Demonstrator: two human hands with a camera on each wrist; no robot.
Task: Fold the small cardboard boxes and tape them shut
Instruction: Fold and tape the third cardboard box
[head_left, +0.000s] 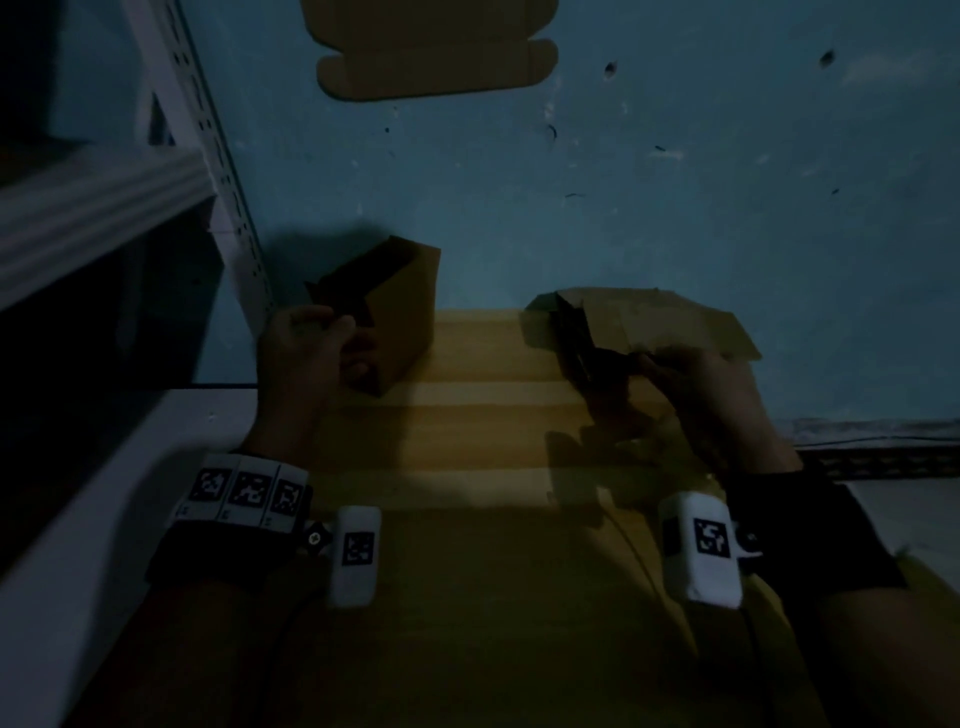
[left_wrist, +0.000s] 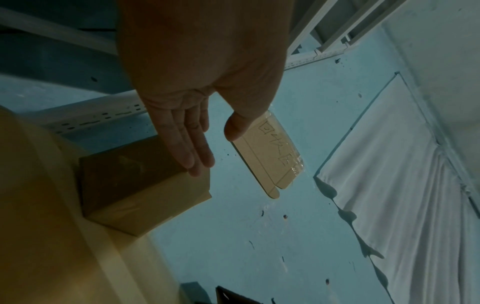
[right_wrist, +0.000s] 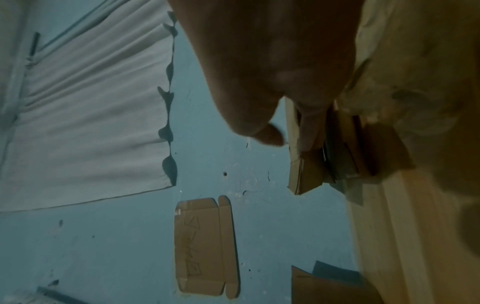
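A folded brown cardboard box (head_left: 408, 312) stands at the far left of the yellowish cardboard work surface (head_left: 467, 441). My left hand (head_left: 306, 338) is at its near side. In the left wrist view the straight fingers (left_wrist: 193, 156) lie on the box's (left_wrist: 145, 185) top edge and the thumb is held apart. My right hand (head_left: 691, 374) pinches a flattened, partly unfolded cardboard box blank (head_left: 649, 322) at the far right, lifted off the surface. In the right wrist view the thumb and fingers (right_wrist: 309, 131) clamp its layered edge (right_wrist: 309, 172). The light is very dim.
A flat cardboard blank (head_left: 436, 57) with handwriting is stuck under clear tape on the blue surface beyond. A white metal rack (head_left: 208, 140) rises at the left. White cloth (left_wrist: 389, 164) hangs to the right. Another cardboard piece (right_wrist: 324, 288) shows low in the right wrist view.
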